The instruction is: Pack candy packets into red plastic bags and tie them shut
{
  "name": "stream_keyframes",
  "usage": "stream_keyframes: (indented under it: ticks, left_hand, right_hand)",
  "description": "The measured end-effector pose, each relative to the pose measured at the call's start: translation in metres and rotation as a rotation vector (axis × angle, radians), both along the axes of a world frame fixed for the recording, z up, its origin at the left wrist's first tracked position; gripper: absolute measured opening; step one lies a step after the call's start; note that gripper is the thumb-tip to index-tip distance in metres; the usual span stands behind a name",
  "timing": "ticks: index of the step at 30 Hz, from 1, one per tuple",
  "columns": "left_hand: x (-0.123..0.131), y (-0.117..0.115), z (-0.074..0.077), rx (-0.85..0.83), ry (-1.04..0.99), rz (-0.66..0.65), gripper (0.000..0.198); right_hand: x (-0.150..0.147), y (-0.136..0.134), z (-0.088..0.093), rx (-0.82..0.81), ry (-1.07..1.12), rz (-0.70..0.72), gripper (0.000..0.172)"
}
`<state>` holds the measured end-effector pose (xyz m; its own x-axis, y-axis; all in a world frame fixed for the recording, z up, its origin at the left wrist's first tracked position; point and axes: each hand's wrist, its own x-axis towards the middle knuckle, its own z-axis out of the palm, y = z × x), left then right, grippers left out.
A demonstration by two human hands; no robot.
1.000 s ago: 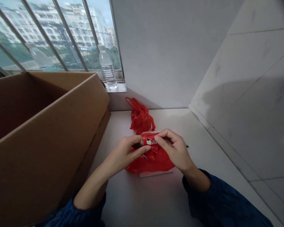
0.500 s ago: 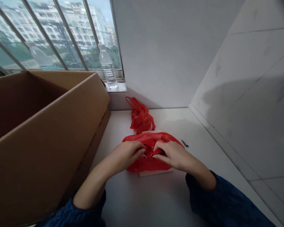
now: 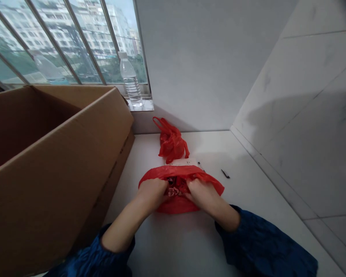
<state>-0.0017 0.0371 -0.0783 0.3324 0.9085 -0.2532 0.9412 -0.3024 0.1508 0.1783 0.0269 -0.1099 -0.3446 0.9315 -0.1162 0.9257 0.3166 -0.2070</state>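
A red plastic bag [image 3: 178, 208] lies spread open on the white table, its mouth facing me. My left hand [image 3: 153, 192] reaches into it from the left, and my right hand [image 3: 203, 192] from the right. The fingers of both are mostly hidden inside the bag, so what they grip, if anything, does not show. Between them, in the bag, is a small pinkish piece with dark markings [image 3: 173, 191], too small to name. Behind the bag, a white flat object with small dark marks [image 3: 182, 162] shows partly.
A knotted red plastic bag [image 3: 172, 141] sits by the back wall. The large open cardboard box [image 3: 83, 142] fills the left side. On the windowsill stands a clear water bottle [image 3: 131, 82]. To the right lies a small black-and-white pen-like item [image 3: 225, 174], with a tiled wall beyond.
Both hands have gone deeper into the bag. Its opening has widened to the left and shifted toward me, uncovering more of the white flat object and a small dark item behind it.
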Motion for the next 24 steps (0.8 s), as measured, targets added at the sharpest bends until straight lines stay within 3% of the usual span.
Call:
stream_keyframes:
  ticks: [3, 8, 17, 21, 24]
  left_hand:
    - [-0.001, 0.002, -0.001, -0.007, 0.092, 0.027, 0.02]
    - [0.006, 0.004, -0.007, -0.019, 0.161, 0.02, 0.03]
    - [0.01, 0.005, -0.012, -0.034, 0.18, -0.012, 0.024]
    - [0.009, 0.004, -0.011, -0.012, 0.165, -0.019, 0.026]
    - [0.01, 0.003, -0.011, 0.005, 0.156, -0.011, 0.03]
  right_hand:
    - [-0.001, -0.002, -0.008, -0.006, 0.0, -0.034, 0.044]
    - [0.002, -0.001, -0.007, -0.036, -0.026, -0.071, 0.033]
    - [0.005, 0.007, -0.006, -0.004, -0.125, -0.225, 0.022]
    - [0.003, 0.006, -0.001, 0.055, -0.125, -0.187, 0.029]
    - [0.002, 0.006, -0.002, 0.073, -0.079, -0.042, 0.029]
